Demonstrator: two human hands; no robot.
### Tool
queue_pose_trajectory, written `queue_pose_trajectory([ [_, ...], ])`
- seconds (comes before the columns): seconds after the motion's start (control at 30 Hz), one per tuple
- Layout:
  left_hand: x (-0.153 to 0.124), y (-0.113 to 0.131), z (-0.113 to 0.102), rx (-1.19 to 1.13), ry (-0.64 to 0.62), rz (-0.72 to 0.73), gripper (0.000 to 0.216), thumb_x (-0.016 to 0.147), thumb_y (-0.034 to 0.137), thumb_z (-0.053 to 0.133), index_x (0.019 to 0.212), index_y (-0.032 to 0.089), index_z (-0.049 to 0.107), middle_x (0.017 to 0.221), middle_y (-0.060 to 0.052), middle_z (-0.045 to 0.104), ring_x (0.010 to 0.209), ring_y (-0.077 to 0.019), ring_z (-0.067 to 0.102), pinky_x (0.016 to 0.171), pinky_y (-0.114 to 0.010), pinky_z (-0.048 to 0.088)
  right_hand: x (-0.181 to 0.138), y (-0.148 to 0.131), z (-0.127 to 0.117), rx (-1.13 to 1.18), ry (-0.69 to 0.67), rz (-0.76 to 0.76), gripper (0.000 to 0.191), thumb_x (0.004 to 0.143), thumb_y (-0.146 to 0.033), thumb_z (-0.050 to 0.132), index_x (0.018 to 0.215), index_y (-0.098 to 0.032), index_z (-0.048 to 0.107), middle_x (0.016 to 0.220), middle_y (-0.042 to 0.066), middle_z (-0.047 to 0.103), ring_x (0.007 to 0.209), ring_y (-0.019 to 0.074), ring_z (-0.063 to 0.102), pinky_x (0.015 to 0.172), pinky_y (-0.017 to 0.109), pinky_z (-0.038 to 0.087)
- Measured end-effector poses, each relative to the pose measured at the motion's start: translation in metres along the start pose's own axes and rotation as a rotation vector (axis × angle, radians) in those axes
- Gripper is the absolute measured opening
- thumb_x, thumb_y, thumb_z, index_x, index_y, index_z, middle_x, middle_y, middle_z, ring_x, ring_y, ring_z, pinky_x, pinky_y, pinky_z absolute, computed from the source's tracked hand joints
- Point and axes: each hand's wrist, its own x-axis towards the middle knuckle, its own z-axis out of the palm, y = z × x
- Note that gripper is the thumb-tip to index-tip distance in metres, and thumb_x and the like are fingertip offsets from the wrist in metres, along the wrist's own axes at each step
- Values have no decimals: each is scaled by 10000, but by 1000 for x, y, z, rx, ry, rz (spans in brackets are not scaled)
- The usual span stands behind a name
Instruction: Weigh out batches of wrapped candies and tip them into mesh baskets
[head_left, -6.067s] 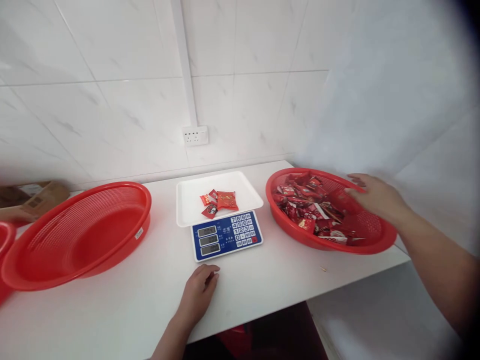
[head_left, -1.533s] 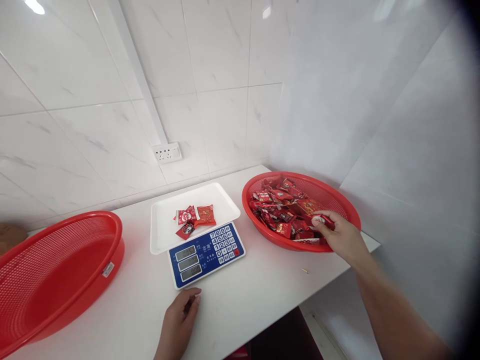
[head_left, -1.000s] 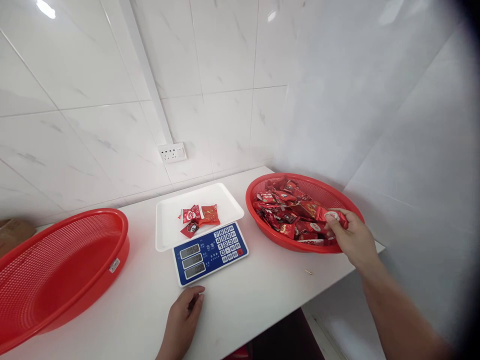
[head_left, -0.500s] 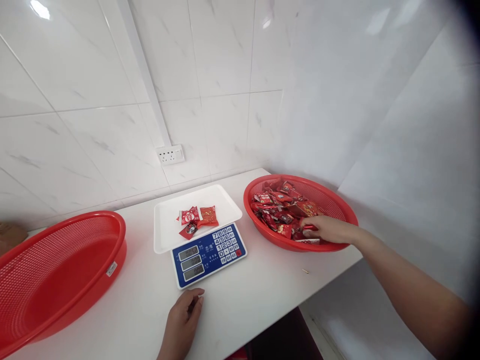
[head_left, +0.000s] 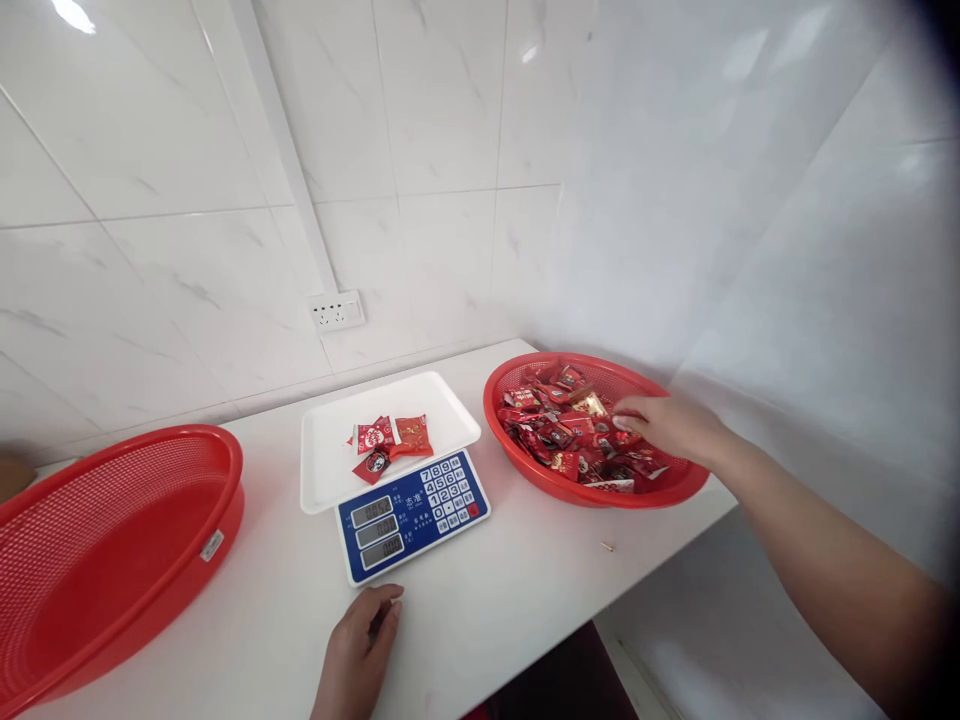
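My left hand (head_left: 357, 650) rests on the white table just in front of the scale (head_left: 412, 515), its fingers loosely curled, thumb and index a little apart, nothing in it. Over the right side of a red basket (head_left: 517, 478) is my right hand (head_left: 664, 425), fingers bent and tips close together among the packets. Whether a packet is between those fingertips is hidden. Many small red snack packets (head_left: 577, 425) fill this basket. On the scale's white tray (head_left: 322, 470) lie several red packets (head_left: 375, 435), apart from both hands.
A second, larger red basket (head_left: 214, 500) stands at the left, with a white label on its rim. A small thin object (head_left: 607, 547) lies near the table's front edge. Tiled walls close off the back and right; a power socket (head_left: 336, 311) is on the back wall.
My right hand has shifted up and back within the basket, away from the packets near its front rim. The packets there lie differently. My left hand stays beside the scale.
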Motion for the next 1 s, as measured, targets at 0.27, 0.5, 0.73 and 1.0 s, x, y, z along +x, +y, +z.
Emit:
queue_pose_trajectory([
  [0.27, 0, 3, -1, 34, 6, 12, 309, 817, 434, 435, 891, 224, 649, 854, -44, 677, 756, -202, 645, 669, -299, 535, -5, -11, 22, 26, -173, -159, 90, 693, -272, 560, 754, -257, 624, 736, -15, 648, 634, 166, 591, 512, 247, 370],
  [0.5, -2, -3, 2, 29, -13, -1, 310, 844, 426, 419, 933, 212, 626, 854, -54, 662, 766, -200, 632, 700, -312, 521, 2, -29, 30, -44, -19, -41, 126, 746, -193, 462, 811, -213, 569, 953, 80, 608, 800, 233, 588, 492, 252, 318],
  [0.73, -3, 1, 0, 26, -4, 5, 277, 837, 395, 437, 918, 218, 634, 843, -45, 666, 749, -194, 631, 692, -301, 517, -17, -21, 0, 363, -414, -325, 262, 752, -427, 520, 919, -263, 638, 892, 11, 662, 784, 184, 616, 647, 257, 460],
  [1.0, -2, -2, 2, 11, 4, 1, 288, 830, 407, 440, 924, 217, 635, 851, -44, 666, 750, -194, 629, 685, -301, 517, -21, -29, 25, 197, -372, -274, 123, 693, -329, 568, 663, -231, 636, 710, 2, 665, 683, 193, 613, 573, 244, 423],
])
